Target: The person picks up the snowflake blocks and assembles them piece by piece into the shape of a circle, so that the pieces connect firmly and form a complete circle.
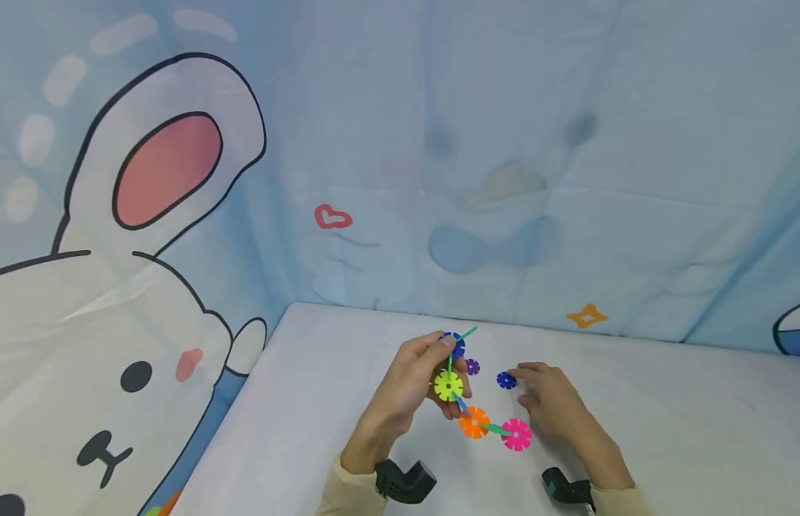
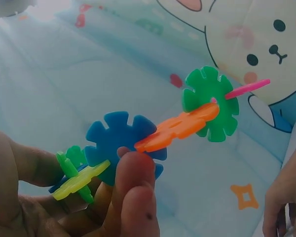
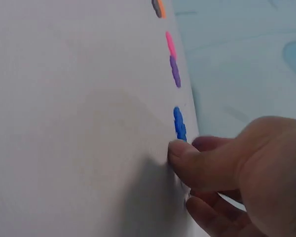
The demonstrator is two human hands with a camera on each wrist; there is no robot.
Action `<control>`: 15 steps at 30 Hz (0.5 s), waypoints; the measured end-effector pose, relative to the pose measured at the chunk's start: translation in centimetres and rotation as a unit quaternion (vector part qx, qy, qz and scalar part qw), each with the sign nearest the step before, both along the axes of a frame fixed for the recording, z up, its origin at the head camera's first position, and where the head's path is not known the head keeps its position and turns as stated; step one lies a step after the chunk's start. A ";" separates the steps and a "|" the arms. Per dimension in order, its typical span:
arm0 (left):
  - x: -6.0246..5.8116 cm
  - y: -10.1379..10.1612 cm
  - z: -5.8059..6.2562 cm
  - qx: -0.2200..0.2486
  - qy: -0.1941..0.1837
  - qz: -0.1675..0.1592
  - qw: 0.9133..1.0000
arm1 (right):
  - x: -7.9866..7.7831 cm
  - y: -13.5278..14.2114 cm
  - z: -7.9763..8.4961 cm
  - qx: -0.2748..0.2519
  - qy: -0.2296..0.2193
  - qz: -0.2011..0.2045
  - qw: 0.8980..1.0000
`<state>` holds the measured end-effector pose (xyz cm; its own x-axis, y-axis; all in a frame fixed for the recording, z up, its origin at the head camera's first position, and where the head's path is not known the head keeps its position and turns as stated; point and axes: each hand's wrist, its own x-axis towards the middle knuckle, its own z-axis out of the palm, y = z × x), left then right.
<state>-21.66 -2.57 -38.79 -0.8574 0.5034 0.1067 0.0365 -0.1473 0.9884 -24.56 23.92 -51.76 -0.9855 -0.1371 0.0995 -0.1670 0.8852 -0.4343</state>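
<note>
My left hand (image 1: 416, 376) holds a linked chain of notched plastic flower discs up off the table. Thumb and fingers pinch its upper end by a dark blue disc (image 1: 458, 345). From there hang a yellow disc (image 1: 448, 386), an orange disc (image 1: 474, 423) and a pink disc (image 1: 517, 434), with green and blue discs (image 2: 121, 143) joining them edgewise. My right hand (image 1: 555, 401) is low over the table, fingertips at the edge of a loose blue disc (image 1: 506, 380). In the right wrist view, that blue disc (image 3: 179, 123) is partly hidden behind the fingers.
A purple disc (image 1: 473, 367) lies on the white table (image 1: 697, 430) behind the left hand. Pink (image 3: 171, 45) and orange (image 3: 161, 9) discs show farther along in the right wrist view. A printed blue curtain (image 1: 503, 179) stands behind the table.
</note>
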 end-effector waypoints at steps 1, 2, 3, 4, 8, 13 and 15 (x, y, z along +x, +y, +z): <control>0.0 0.0 0.0 -0.001 0.000 -0.001 1.000 | 0.0 0.2 0.1 -0.007 0.003 -0.014 1.000; 0.0 0.0 0.0 -0.001 0.000 -0.001 1.000 | 0.0 0.3 0.2 -0.014 0.007 -0.027 1.000; 0.0 0.0 0.0 -0.001 0.000 -0.002 1.000 | 0.0 0.5 0.2 -0.021 0.010 -0.037 0.999; 0.0 0.0 0.0 0.000 0.000 -0.002 1.000 | 0.0 0.7 0.3 -0.028 0.010 -0.046 0.998; 0.1 0.1 0.0 0.002 -0.001 -0.005 1.000 | -0.2 1.2 0.4 -0.048 -0.013 -0.066 0.997; 0.3 0.3 0.1 0.009 -0.001 -0.016 1.000 | -0.4 2.0 0.9 -0.066 -0.077 -0.085 0.991; 0.4 0.4 0.1 0.010 -0.003 -0.019 1.000 | -0.4 2.3 1.1 -0.063 -0.089 -0.081 0.991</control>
<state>-21.24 -2.20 -38.64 -0.8384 0.5333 0.1128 0.0254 -0.1684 0.9854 -25.01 26.27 -50.70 -0.9970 0.0273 -0.0720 0.0626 0.8308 -0.5531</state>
